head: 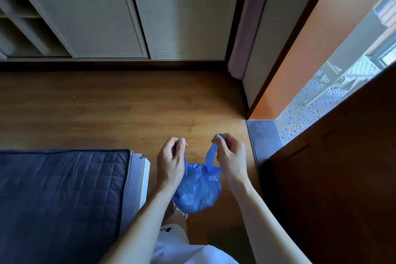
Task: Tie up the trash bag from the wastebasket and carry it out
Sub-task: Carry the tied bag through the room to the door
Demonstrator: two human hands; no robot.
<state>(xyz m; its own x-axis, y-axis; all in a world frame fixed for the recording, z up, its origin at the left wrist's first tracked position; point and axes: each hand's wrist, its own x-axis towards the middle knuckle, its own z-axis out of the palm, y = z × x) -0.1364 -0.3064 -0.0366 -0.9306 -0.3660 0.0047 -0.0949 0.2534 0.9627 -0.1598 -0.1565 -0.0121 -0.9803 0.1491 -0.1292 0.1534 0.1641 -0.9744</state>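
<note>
Pretty dim room with a warm brown wood-plank floor [111, 109] and pale sliding closet doors [102, 10] running along the far wall. A bed with a dark navy quilted cover [62, 195] sits at lower left, and a dark wooden door [334, 178] stands open on the right. Daylight comes through that doorway onto an orange wall [317, 53] and a blue pebble-patterned floor [315, 103] outside.

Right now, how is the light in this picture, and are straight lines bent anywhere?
Head view: the room is dim; daylight enters only through the doorway at right, nearly washed out there. The wide lens bends the closet doors and the frame. The hands, left and right, and the blue bag stay fairly sharp.
</note>
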